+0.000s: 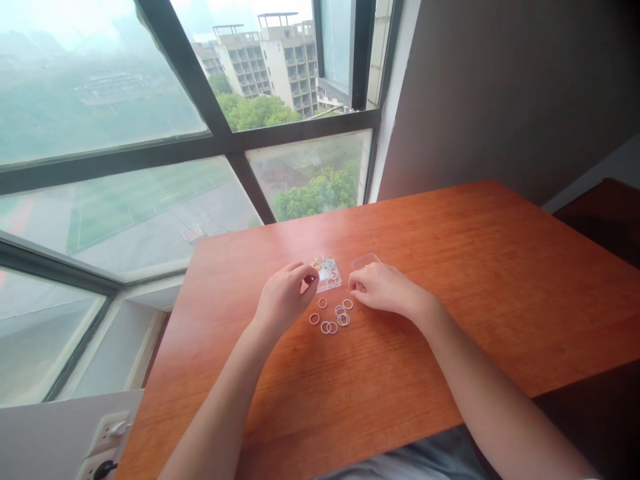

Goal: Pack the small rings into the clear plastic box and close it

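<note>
A small clear plastic box [339, 279] with compartments lies on the table, holding several small rings in yellow, pale green and pink tones. My left hand [286, 293] is at its left side, thumb and forefinger pinched together; whatever is between the tips is too small to make out. To the right of the box, my right hand [383, 287] hovers low or rests near the table with curled fingers, and their contents are hidden. Behind it lies a clear flat lid [367, 259], partly covered by the hand. Several loose pink, lilac and whitish rings [343, 320] are scattered in front of the box, some overlapping.
The reddish-brown wooden table [500, 267] extends well to the right. Dark-framed windows [227, 137] stand along its far and left sides, with a grey wall [490, 87] at the right. A wall socket with plugs [113, 430] is at the lower left.
</note>
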{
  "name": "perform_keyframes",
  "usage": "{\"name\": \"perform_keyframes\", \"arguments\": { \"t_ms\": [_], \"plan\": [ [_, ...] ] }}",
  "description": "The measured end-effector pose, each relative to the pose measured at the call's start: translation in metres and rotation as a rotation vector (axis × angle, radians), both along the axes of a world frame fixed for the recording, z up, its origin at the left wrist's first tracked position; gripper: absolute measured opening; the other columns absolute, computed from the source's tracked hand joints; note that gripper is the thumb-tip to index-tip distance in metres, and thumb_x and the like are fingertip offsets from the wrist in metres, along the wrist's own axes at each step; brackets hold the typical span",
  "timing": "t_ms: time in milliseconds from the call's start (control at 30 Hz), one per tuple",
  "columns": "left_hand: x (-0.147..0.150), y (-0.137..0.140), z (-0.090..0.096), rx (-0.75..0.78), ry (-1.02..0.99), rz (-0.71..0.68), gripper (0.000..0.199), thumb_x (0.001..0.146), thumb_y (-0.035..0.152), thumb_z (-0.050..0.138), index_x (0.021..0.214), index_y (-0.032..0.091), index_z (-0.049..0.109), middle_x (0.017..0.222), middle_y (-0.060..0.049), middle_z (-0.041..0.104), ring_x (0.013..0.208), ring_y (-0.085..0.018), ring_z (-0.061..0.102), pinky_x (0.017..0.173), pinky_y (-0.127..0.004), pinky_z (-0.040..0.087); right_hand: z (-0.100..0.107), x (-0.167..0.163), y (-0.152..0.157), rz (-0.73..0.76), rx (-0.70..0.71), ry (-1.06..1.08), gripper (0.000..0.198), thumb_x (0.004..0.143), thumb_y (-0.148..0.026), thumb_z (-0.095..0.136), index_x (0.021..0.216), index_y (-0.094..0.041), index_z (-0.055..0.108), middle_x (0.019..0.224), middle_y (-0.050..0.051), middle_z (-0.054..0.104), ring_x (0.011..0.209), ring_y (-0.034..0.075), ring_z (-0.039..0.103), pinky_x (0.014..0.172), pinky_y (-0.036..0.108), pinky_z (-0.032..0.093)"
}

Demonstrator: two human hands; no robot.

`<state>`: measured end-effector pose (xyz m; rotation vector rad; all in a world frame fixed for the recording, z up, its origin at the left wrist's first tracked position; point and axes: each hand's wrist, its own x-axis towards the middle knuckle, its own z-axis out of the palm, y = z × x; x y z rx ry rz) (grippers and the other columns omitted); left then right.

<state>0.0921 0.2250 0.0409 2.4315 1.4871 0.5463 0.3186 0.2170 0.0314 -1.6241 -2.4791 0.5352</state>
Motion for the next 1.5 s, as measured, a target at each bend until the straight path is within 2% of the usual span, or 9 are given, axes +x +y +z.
{"name": "perform_keyframes", "arguments": {
  "t_ms": [300, 433, 567, 733, 900, 1067, 1233, 1400, 1500],
  "plan": [
    [-0.014, -0.009, -0.02, -0.068, -0.15, -0.02, 0.013, 0.087, 0.022, 0.052, 0.084, 0.019, 0.065, 0.074, 0.0, 0.061, 0.063, -0.011, 0.051, 0.061, -0.022, 0.038, -0.005, -0.011, 0.001, 0.099, -0.041, -0.094, 0.017, 0.08, -0.02, 0.056, 0.08, -0.024, 0.073, 0.079, 0.002, 0.073, 0.077, 0.019, 0.065, 0.066, 0.027, 0.037],
    [-0.014, -0.01, -0.021, -0.076, -0.175, -0.019, 0.014, 0.088, 0.023, 0.052, 0.083, 0.018, 0.065, 0.071, 0.001, 0.06, 0.063, -0.011, 0.05, 0.06, -0.022, 0.037, -0.01, -0.013, 0.001, 0.112, -0.014, -0.126, 0.017, 0.078, -0.019, 0.054, 0.074, -0.023, 0.071, 0.075, 0.002, 0.073, 0.072, 0.019, 0.065, 0.062, 0.027, 0.035],
    [-0.012, -0.011, -0.022, -0.116, -0.182, -0.034, 0.014, 0.088, 0.024, 0.053, 0.084, 0.019, 0.064, 0.07, 0.002, 0.06, 0.06, -0.01, 0.049, 0.06, -0.022, 0.036, -0.008, -0.011, 0.002, 0.108, -0.023, -0.035, 0.013, 0.076, -0.02, 0.057, 0.073, -0.023, 0.069, 0.071, 0.0, 0.071, 0.068, 0.015, 0.062, 0.058, 0.025, 0.031],
    [-0.01, -0.012, -0.024, -0.141, -0.192, -0.046, 0.014, 0.088, 0.022, 0.052, 0.086, 0.019, 0.066, 0.069, 0.002, 0.061, 0.06, -0.01, 0.05, 0.06, -0.021, 0.036, -0.005, -0.01, 0.006, 0.002, 0.027, 0.184, 0.008, 0.078, -0.024, 0.061, 0.075, -0.022, 0.068, 0.067, -0.003, 0.067, 0.062, 0.011, 0.057, 0.058, 0.022, 0.031],
    [-0.007, -0.014, -0.025, -0.176, -0.202, -0.063, 0.011, 0.085, 0.021, 0.055, 0.087, 0.019, 0.066, 0.072, 0.002, 0.064, 0.061, -0.01, 0.052, 0.059, -0.02, 0.036, -0.013, -0.02, 0.012, -0.166, 0.15, 0.319, 0.007, 0.08, -0.025, 0.061, 0.079, -0.021, 0.068, 0.061, -0.004, 0.061, 0.058, 0.01, 0.054, 0.06, 0.023, 0.032],
    [-0.007, -0.015, -0.024, -0.175, -0.182, -0.053, 0.012, 0.085, 0.02, 0.054, 0.089, 0.02, 0.065, 0.073, 0.002, 0.066, 0.061, -0.01, 0.054, 0.06, -0.021, 0.037, -0.025, -0.029, 0.015, -0.201, 0.2, 0.281, 0.009, 0.082, -0.025, 0.06, 0.081, -0.021, 0.068, 0.063, -0.003, 0.062, 0.061, 0.012, 0.055, 0.062, 0.024, 0.033],
    [-0.005, -0.018, -0.021, -0.184, -0.106, -0.071, 0.011, 0.085, 0.023, 0.054, 0.086, 0.021, 0.065, 0.075, 0.001, 0.067, 0.064, -0.011, 0.055, 0.06, -0.021, 0.037, -0.025, -0.023, 0.015, -0.18, 0.2, 0.328, 0.01, 0.082, -0.024, 0.06, 0.083, -0.021, 0.069, 0.062, -0.003, 0.062, 0.061, 0.012, 0.055, 0.061, 0.024, 0.033],
    [0.007, -0.027, -0.015, -0.209, 0.031, -0.137, 0.012, 0.085, 0.023, 0.053, 0.082, 0.023, 0.065, 0.078, 0.002, 0.068, 0.063, -0.011, 0.055, 0.057, -0.021, 0.035, -0.022, -0.016, 0.015, -0.171, 0.195, 0.354, 0.008, 0.08, -0.024, 0.06, 0.079, -0.021, 0.068, 0.058, -0.004, 0.059, 0.056, 0.011, 0.053, 0.059, 0.023, 0.033],
    [0.013, -0.031, -0.012, -0.25, 0.088, -0.217, 0.014, 0.087, 0.024, 0.052, 0.086, 0.025, 0.066, 0.079, 0.003, 0.07, 0.064, -0.012, 0.057, 0.058, -0.022, 0.036, -0.021, -0.015, 0.014, -0.156, 0.183, 0.346, 0.008, 0.08, -0.023, 0.06, 0.078, -0.021, 0.068, 0.057, -0.004, 0.059, 0.054, 0.01, 0.051, 0.059, 0.023, 0.033]
  ]
}}
